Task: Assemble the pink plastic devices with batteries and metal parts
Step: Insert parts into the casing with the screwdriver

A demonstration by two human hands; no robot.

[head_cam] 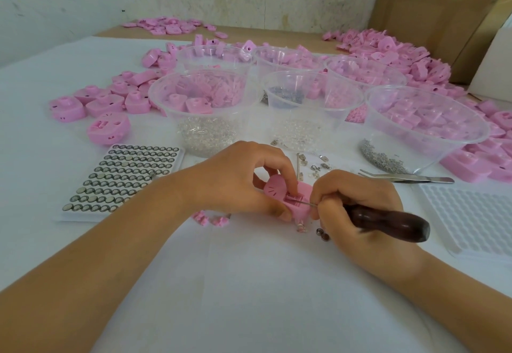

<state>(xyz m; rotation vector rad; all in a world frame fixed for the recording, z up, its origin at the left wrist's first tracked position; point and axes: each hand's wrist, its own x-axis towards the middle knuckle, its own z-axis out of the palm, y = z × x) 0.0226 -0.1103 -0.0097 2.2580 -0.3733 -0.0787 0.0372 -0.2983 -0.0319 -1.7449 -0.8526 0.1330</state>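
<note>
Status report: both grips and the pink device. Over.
Left grip holds pink device. Right grip holds wooden-handled tool, tip at the device's slot. Loose button cells by right grip, not in the way.

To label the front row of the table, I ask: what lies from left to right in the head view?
Battery tray, left hand, pink device, right hand, dark tool handle, empty white tray.

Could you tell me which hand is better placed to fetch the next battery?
Probably the left hand, though it holds the pink device: the battery tray lies on its side; the right hand grips the wooden-handled tool.
</note>
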